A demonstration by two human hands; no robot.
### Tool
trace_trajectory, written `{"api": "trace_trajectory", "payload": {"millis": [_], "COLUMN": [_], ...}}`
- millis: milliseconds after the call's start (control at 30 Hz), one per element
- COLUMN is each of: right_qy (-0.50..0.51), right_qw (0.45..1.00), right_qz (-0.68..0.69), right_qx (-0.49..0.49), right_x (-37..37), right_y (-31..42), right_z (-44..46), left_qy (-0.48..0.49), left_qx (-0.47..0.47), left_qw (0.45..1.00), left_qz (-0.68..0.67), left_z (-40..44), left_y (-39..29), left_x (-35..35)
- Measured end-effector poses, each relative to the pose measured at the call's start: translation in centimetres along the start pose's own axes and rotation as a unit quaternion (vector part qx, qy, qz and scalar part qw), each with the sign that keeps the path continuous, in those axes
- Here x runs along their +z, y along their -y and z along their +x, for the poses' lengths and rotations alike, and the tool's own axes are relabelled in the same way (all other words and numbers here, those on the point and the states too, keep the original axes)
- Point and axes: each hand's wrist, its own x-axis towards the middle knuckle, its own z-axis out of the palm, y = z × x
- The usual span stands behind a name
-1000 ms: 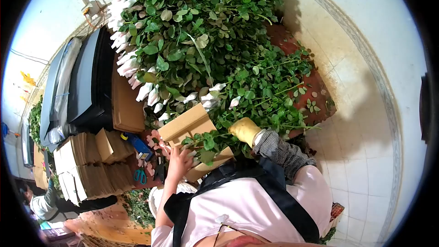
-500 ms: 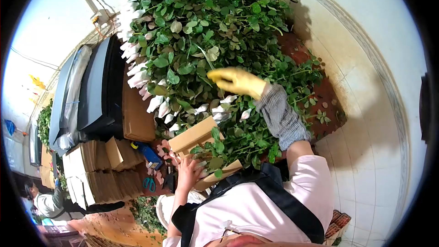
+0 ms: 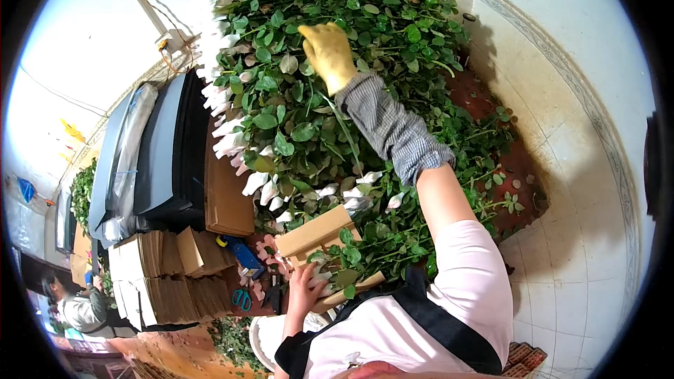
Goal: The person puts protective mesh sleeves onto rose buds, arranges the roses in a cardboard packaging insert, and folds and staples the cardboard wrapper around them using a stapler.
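Observation:
My right hand point(image 3: 328, 54), in a yellow glove and a grey knitted sleeve, reaches over a large pile of leafy rose stems point(image 3: 393, 42). Its fingers are bent but apart, and I see nothing in them. My bare left hand point(image 3: 302, 289) is low in the view, its fingers curled round pale rose heads point(image 3: 319, 279) at the edge of a folded cardboard wrap point(image 3: 314, 233). Leafy stems from this bunch lie across the cardboard. White-wrapped rose heads point(image 3: 228, 142) line the left side of the big pile.
Stacked cardboard sheets point(image 3: 189, 295) and black and grey panels point(image 3: 165, 147) stand on the left. Near the wrap lie a blue tool point(image 3: 244, 258), teal scissors point(image 3: 241, 300) and pink scraps. A tiled wall point(image 3: 562, 203) bounds the right. Another person point(image 3: 81, 312) is at the far left.
My right hand has moved up and away from me over the rose pile, stretching the arm. My left hand stays at the rose heads by the cardboard. The whole view has shifted slightly.

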Motion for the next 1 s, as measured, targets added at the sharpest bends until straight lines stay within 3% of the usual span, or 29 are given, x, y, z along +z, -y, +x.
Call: {"api": "trace_trajectory", "payload": {"millis": [67, 200, 267, 300, 367, 400, 500, 600, 633, 667, 700, 733, 767, 800, 833, 900, 933, 967, 1000], "right_qy": [0.095, 0.045, 0.256, 0.308, 0.204, 0.091, -0.042, -0.046, 0.010, 0.035, 0.133, 0.195, 0.254, 0.222, 0.325, 0.535, 0.600, 0.550, 0.529], "right_qw": [0.986, 0.960, 0.927, 0.912, 0.946, 0.973, 0.994, 0.985, 0.962, 0.955, 0.977, 0.968, 0.952, 0.949, 0.921, 0.836, 0.796, 0.826, 0.844], "right_qz": [-0.124, -0.263, -0.261, -0.260, -0.240, -0.213, -0.102, 0.164, 0.268, 0.295, 0.142, 0.093, 0.048, 0.104, 0.066, 0.083, 0.076, 0.112, 0.058], "right_qx": [0.056, 0.083, 0.087, 0.080, 0.079, 0.013, 0.008, 0.009, 0.056, 0.007, -0.092, -0.127, -0.165, -0.199, -0.206, -0.095, -0.025, -0.042, -0.069], "right_x": [1.4, 4.4, 3.3, 2.1, 4.0, 3.1, -2.4, -5.3, -8.2, -9.4, -10.2, -12.2, -14.2, -14.7, -15.8, -18.2, -18.7, -17.5, -16.2], "right_y": [-2.0, -7.4, -6.9, -6.0, -7.4, -7.5, -4.4, -2.6, -0.8, -0.7, -1.5, -0.3, 0.9, 1.7, 2.7, 4.6, 5.1, 3.6, 2.5], "right_z": [1.9, 3.5, 5.3, 6.6, 7.7, 7.6, 7.2, 1.5, -1.0, -3.6, -5.2, -7.5, -9.8, -13.2, -16.2, -21.2, -24.1, -29.1, -33.6], "left_qy": [0.009, 0.012, 0.008, 0.008, 0.011, 0.005, 0.001, -0.012, -0.014, -0.009, -0.007, -0.008, -0.005, 0.002, 0.008, 0.030, 0.019, 0.007, 0.058], "left_qx": [0.002, 0.001, 0.007, 0.007, 0.002, 0.008, -0.009, -0.001, 0.004, 0.002, 0.007, 0.019, 0.031, 0.015, -0.001, -0.067, -0.030, 0.007, -0.082], "left_qw": [1.000, 1.000, 1.000, 1.000, 1.000, 1.000, 1.000, 1.000, 1.000, 1.000, 1.000, 1.000, 0.999, 1.000, 1.000, 0.997, 0.999, 0.999, 0.995], "left_qz": [0.003, 0.012, 0.018, 0.018, 0.018, 0.019, 0.010, -0.006, -0.010, -0.012, -0.006, 0.003, 0.013, 0.007, 0.001, -0.028, 0.002, 0.032, -0.017], "left_z": [0.1, 0.0, -0.1, -0.1, -0.1, 0.1, 0.0, -0.3, -0.3, -0.2, -0.2, -0.1, -0.2, -0.2, -0.3, -0.3, -0.4, -0.3, -0.9], "left_y": [-0.1, 0.2, 0.4, 0.5, 0.3, 0.1, 0.6, 1.5, 1.5, 1.0, 1.1, 1.0, 0.9, 0.8, 0.6, 0.3, 0.7, 1.4, 2.0], "left_x": [-0.2, 0.0, 0.1, 0.2, 0.2, 0.1, 0.2, 0.6, 0.9, 0.5, 0.5, 0.4, 0.2, 0.1, 0.1, 0.1, 0.2, 0.5, 0.9]}}
